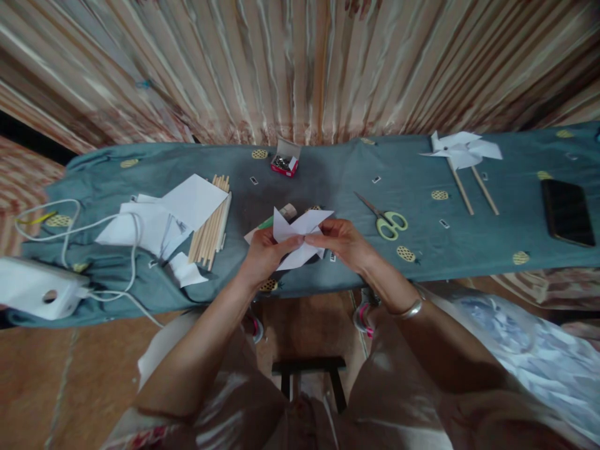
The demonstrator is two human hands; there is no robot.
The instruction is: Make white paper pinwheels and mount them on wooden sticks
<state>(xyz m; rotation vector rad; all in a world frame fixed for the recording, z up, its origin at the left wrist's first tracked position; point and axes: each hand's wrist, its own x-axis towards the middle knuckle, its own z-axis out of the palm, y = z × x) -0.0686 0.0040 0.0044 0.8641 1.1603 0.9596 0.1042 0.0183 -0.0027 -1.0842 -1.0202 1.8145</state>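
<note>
A white paper pinwheel (304, 226) with folded blades is held up over the near edge of the table, between both hands. My left hand (266, 251) pinches it from the left, thumb near the centre. From the right, my right hand (344, 245) grips it, with its thumb also pressing close to the middle. Behind the left fingers lies a partly hidden green and white packet (267, 224). Green-handled scissors (387, 220) rest on the cloth to the right of my hands. Beyond them is an open red box (285, 159) of small metal pins.
Wooden sticks (209, 228) and white paper sheets (154, 215) lie at the left, near a white power strip (44, 287) and its looping cable. Two pinwheels on sticks (462, 150) and a black phone (567, 212) lie at the right. A pleated curtain (300, 69) hangs behind the table.
</note>
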